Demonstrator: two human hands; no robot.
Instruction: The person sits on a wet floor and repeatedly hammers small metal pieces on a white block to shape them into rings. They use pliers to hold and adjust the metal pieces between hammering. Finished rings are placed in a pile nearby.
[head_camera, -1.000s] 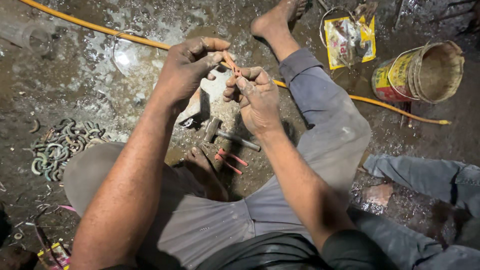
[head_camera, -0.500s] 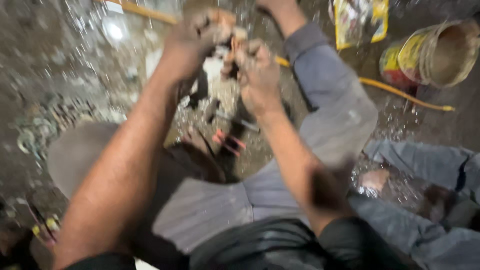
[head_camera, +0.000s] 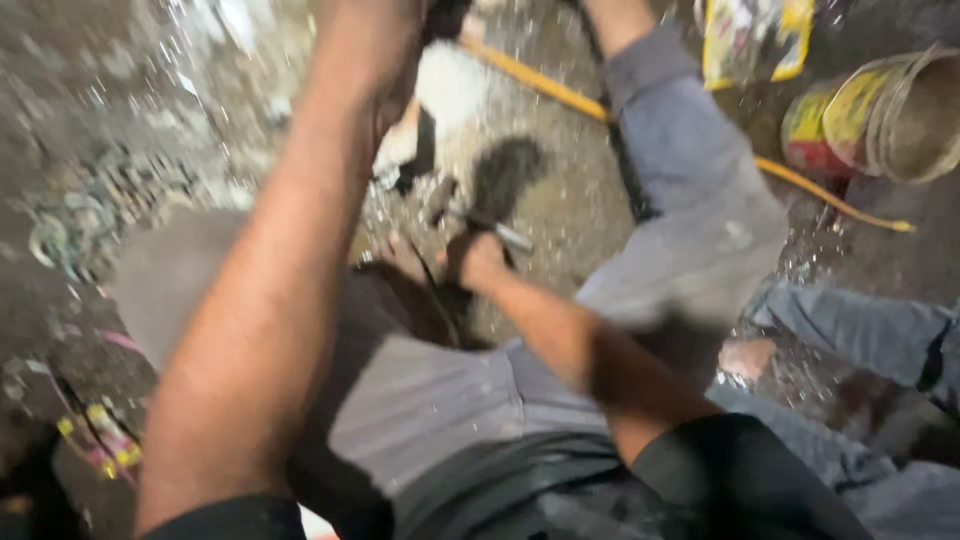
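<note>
Head view, blurred: right hand (head_camera: 472, 258) has been dropped from the left hand (head_camera: 375, 50) to a hammer (head_camera: 478, 215) on the floor (head_camera: 560, 200); grip closing on handle, not confirmed. Left grip can't be told.

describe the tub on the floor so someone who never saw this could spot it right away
Start at the grey trouser leg stretched across the wet floor, then follow the thin yellow hose toward the top right corner. The tub lies tipped on its side there, its open mouth facing right. Its red and yellow wall and round shape set it apart from the flat yellow packet beside it.
</note>
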